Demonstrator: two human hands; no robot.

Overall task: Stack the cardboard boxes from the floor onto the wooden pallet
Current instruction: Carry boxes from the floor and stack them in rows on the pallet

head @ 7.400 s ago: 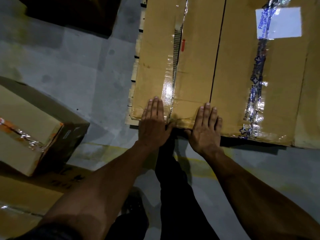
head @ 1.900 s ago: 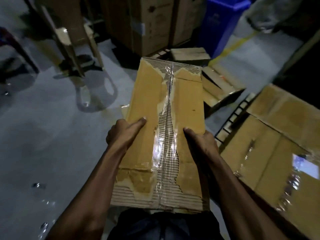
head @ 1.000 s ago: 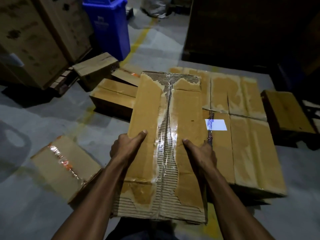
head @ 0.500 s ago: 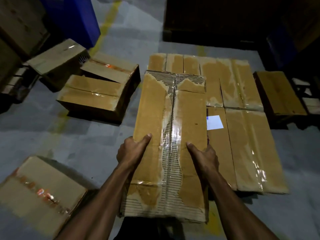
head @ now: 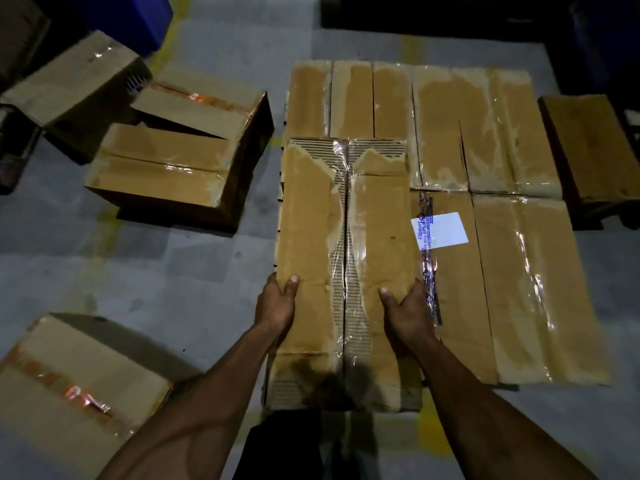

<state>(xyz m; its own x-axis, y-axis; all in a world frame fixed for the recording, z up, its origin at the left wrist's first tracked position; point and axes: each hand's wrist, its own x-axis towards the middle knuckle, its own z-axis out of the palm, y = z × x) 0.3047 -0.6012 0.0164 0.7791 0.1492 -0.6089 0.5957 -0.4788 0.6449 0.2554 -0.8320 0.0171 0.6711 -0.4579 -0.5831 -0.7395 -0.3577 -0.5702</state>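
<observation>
I hold a long cardboard box (head: 346,237) with torn, taped top flaps, over the near left part of the pallet load. My left hand (head: 277,306) grips its left side, thumb on top. My right hand (head: 405,313) grips its right side the same way. Several flat boxes lie side by side on the pallet, among them one with a white label (head: 446,258) and others behind (head: 349,98). The pallet itself is almost hidden; only slat ends (head: 280,199) show at the left edge.
On the grey floor lie loose boxes: one at near left (head: 69,386), a stack at mid left (head: 173,161) and one beyond (head: 72,88). Another box (head: 588,150) sits right of the pallet. A blue bin (head: 138,15) stands far left.
I carried the box from the floor area to the pallet. In the last second it came lower and farther forward over the left part of the load; my grip is unchanged.
</observation>
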